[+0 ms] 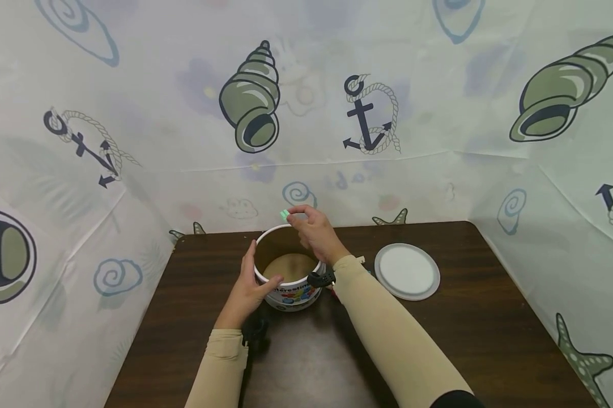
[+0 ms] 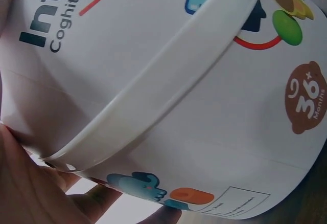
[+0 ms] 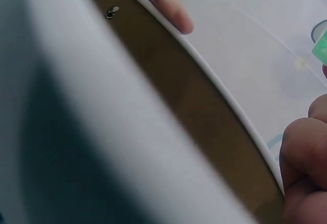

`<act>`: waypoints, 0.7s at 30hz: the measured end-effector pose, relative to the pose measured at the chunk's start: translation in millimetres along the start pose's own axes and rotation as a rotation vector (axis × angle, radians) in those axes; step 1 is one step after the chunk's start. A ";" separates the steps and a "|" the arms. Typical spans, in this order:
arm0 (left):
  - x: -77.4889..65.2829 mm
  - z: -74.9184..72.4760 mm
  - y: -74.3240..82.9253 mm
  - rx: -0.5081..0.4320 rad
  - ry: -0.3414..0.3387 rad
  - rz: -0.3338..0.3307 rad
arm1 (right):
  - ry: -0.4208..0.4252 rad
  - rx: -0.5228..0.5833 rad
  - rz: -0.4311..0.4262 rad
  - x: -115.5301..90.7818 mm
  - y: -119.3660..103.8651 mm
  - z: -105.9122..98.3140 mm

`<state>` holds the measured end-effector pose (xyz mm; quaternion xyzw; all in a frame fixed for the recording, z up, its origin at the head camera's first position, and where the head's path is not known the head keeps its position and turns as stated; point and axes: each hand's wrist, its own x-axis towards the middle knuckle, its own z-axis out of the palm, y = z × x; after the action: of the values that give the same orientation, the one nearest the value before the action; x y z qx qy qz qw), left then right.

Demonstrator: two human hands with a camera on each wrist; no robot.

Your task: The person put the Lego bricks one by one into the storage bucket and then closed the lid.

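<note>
A white round tub [image 1: 292, 296] with a brown inside and printed pictures stands open on the table, leaning slightly toward me. My left hand [image 1: 246, 294] holds its left side, thumb over the near rim and fingers along the outside. In the left wrist view the tub's printed wall [image 2: 225, 116] and its white handle strap [image 2: 153, 91] fill the frame. My right hand [image 1: 318, 233] pinches a small light-green piece [image 1: 284, 215] above the far rim. The right wrist view shows this green piece [image 3: 321, 49] at the edge, beside the curled fingers [image 3: 306, 147].
On the dark wooden table [image 1: 490, 317], a white round lid [image 1: 407, 272] lies right of the tub. Small bits, one beige [image 1: 361, 259], peek out around my right forearm, which hides the rest. A patterned cloth [image 1: 306, 113] hangs behind and along both sides.
</note>
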<state>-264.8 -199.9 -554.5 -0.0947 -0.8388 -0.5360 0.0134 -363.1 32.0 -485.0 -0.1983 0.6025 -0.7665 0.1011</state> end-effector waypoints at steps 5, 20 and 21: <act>0.6 0.2 -0.5 0.008 0.002 -0.004 | -0.008 -0.024 -0.003 1.1 2.5 -1.3; 2.0 -2.6 1.0 0.075 0.008 0.024 | 0.003 -0.019 -0.012 -0.9 1.6 1.6; 1.9 -3.6 0.6 0.089 0.008 0.035 | 0.004 -0.026 -0.007 -1.1 2.0 2.1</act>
<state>-266.9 -202.6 -552.2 -0.1064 -0.8601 -0.4980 0.0305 -361.4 30.1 -486.7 -0.2002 0.6119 -0.7593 0.0948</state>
